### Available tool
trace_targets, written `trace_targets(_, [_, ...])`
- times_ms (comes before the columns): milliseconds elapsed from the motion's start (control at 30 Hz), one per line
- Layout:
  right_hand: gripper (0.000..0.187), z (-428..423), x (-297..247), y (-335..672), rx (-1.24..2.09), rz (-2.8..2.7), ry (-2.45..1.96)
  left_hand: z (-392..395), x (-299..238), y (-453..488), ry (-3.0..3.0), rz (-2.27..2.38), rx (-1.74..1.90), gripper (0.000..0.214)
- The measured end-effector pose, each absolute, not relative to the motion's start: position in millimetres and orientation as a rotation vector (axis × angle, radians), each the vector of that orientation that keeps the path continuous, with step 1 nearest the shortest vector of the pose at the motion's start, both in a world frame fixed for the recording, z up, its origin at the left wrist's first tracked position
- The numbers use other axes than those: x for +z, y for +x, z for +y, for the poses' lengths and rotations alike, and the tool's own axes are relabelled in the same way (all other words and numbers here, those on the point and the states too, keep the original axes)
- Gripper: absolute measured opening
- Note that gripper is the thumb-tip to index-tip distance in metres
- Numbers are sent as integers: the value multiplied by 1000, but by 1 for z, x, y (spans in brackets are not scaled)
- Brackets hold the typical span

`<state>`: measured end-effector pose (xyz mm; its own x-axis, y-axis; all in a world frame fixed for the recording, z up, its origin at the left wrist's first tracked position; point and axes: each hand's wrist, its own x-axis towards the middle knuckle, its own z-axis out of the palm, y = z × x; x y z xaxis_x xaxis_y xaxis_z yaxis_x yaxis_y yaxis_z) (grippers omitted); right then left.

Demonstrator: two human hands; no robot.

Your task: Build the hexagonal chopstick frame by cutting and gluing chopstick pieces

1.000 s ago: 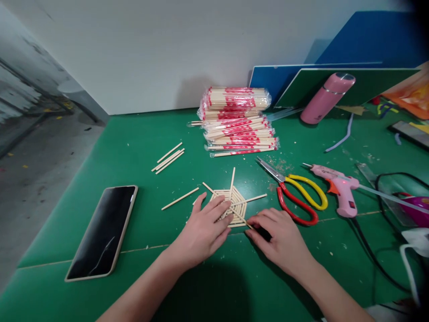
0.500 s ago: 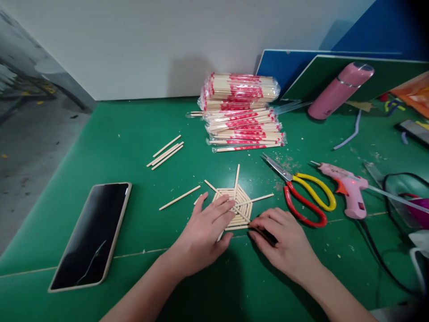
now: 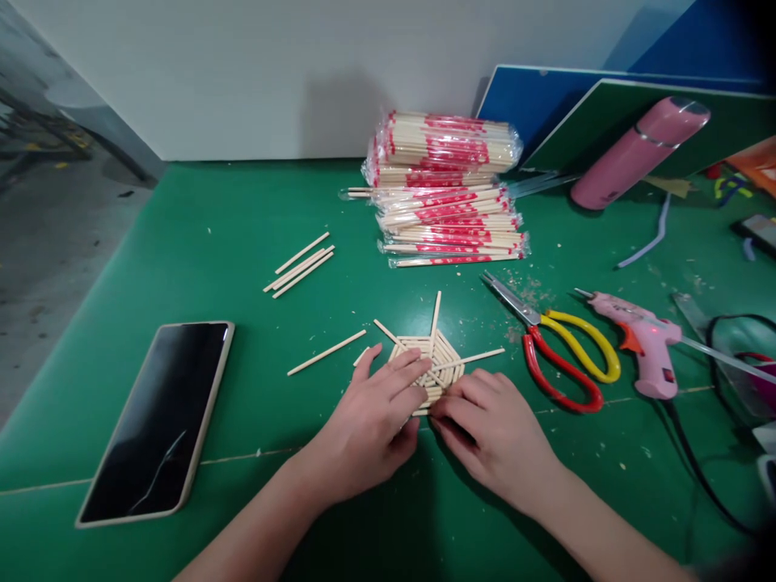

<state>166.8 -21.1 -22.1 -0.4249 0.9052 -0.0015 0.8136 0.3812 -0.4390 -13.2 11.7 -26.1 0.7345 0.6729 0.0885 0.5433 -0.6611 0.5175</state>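
A polygonal web of pale wooden chopsticks (image 3: 452, 356) lies on the green table, with spokes sticking out beyond its rows of short pieces. My left hand (image 3: 385, 400) covers its left side, fingers bent over the top and thumb tucked at the near edge. At the near right edge, my right hand (image 3: 485, 424) has thumb and fingers pinched at the web's rim; its fingertips partly hide what they grip. A single loose chopstick piece (image 3: 327, 352) rests to the left. Several more cut pieces (image 3: 301, 269) lie together farther back.
Wrapped chopstick bundles (image 3: 452, 194) are piled at the back. Right of the web lie scissors (image 3: 533, 319) with red and yellow handles, then a pink glue gun (image 3: 651, 339) with its cable. A pink flask (image 3: 639, 153) leans against boards. A phone (image 3: 161, 420) lies at left.
My right hand has moved left along the web's near edge, closer to my left hand. My left hand stays on the web. The whole view has shifted slightly.
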Motion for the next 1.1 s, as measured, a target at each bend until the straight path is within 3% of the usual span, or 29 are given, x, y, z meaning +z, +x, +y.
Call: trace_targets(1100, [19, -25, -26, 161, 430, -2361, -1588, 11, -28, -14, 2445, 935, 367, 25])
